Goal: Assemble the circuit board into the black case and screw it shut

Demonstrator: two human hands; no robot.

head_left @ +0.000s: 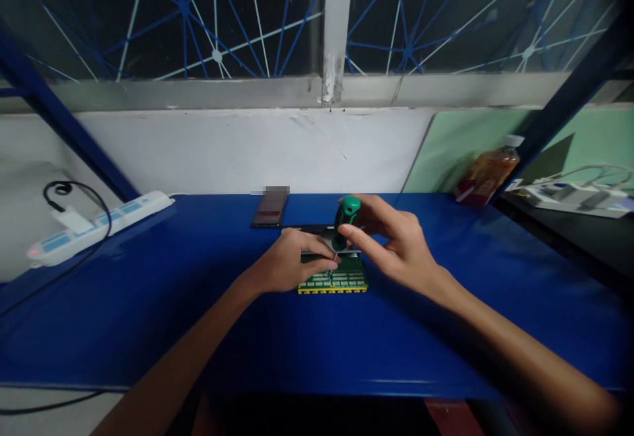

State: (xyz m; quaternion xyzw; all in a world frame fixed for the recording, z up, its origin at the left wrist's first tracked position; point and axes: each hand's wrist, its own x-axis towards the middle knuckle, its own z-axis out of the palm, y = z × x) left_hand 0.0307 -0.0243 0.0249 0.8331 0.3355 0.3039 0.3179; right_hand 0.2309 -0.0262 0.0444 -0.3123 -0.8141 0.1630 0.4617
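A green circuit board (351, 267) with a yellow front edge and pale markings lies on the blue table. My right hand (396, 241) grips the green-and-black handle of a screwdriver (349, 215), which stands nearly upright over the board. Its thin metal shaft runs down to the board's surface; the exact contact of the tip is too small to make out. From the left, my left hand (290, 261) reaches over the board, thumb and forefinger pinched around the lower shaft. Behind the board is a dark and grey flat part, partly hidden by both hands.
A phone (270, 208) lies behind my left hand. On the left, a white power strip (133, 209) has a plug and black cable in it. A drink bottle (490, 172) leans at the back right, near a blue post and another white power strip (577, 198). The blue table (238, 350) ends at the near edge.
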